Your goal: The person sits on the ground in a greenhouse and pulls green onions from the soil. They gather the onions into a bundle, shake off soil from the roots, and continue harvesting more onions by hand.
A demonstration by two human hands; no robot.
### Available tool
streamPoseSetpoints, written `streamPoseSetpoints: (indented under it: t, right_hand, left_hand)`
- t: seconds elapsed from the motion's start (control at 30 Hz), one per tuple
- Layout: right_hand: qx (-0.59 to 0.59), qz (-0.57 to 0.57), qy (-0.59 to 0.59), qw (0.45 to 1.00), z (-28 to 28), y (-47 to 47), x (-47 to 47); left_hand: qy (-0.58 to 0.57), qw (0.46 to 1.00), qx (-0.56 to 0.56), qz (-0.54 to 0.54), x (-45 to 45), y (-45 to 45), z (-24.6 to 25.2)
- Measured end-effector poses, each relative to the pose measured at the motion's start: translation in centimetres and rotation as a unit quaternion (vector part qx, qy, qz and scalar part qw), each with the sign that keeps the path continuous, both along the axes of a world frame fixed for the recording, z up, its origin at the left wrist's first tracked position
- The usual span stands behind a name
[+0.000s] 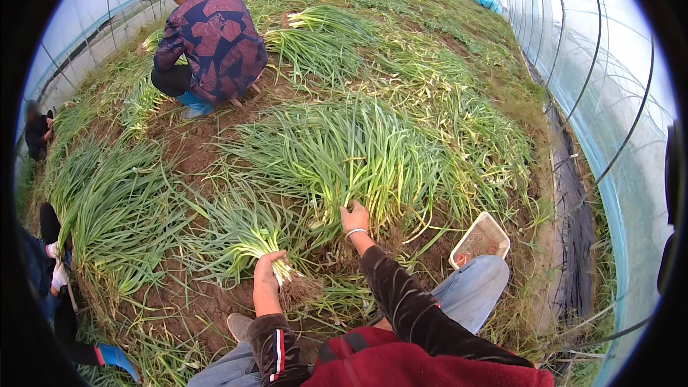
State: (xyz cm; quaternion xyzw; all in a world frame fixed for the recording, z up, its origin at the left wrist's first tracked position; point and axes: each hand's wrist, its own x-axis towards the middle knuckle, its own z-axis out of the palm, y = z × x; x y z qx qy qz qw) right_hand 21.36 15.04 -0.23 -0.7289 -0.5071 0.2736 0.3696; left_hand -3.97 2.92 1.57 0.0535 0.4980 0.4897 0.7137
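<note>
My left hand is closed around a bunch of green allium plants. They look like green garlic or scallions. Their pale stems pass through my grip, a brown root clump points right, and the long leaves fan out up and left. Among the stem bases at the near edge of a large leafy heap is my right hand, with a pale band on its wrist. Its fingers are bent against the stems, and whether they grip one is hidden.
A pale plastic basket stands beside my right knee. One person squats ahead with their back turned. At left, a co-worker's gloved hands are near another plant heap. A polytunnel wall curves along the right.
</note>
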Motion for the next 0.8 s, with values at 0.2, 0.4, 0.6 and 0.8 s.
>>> streamPoseSetpoints:
  t: [0.2,0.4,0.6,0.8]
  right_hand:
    - [0.023,0.250,0.217,0.943,4.1,-4.5,-3.6]
    - [0.100,0.079,0.001,0.992,3.6,-7.7,-1.9]
    - [0.210,0.089,-0.061,0.972,7.3,-8.3,-1.2]
    - [0.221,0.276,-0.189,0.916,5.7,-11.2,-0.9]
  left_hand:
    - [-0.004,0.998,0.017,0.058,0.0,0.5,2.0]
    - [0.006,0.999,0.023,0.026,1.5,1.1,1.3]
    - [-0.028,0.999,0.015,0.012,2.9,0.9,0.7]
    - [-0.055,0.997,0.041,-0.045,6.9,1.3,1.9]
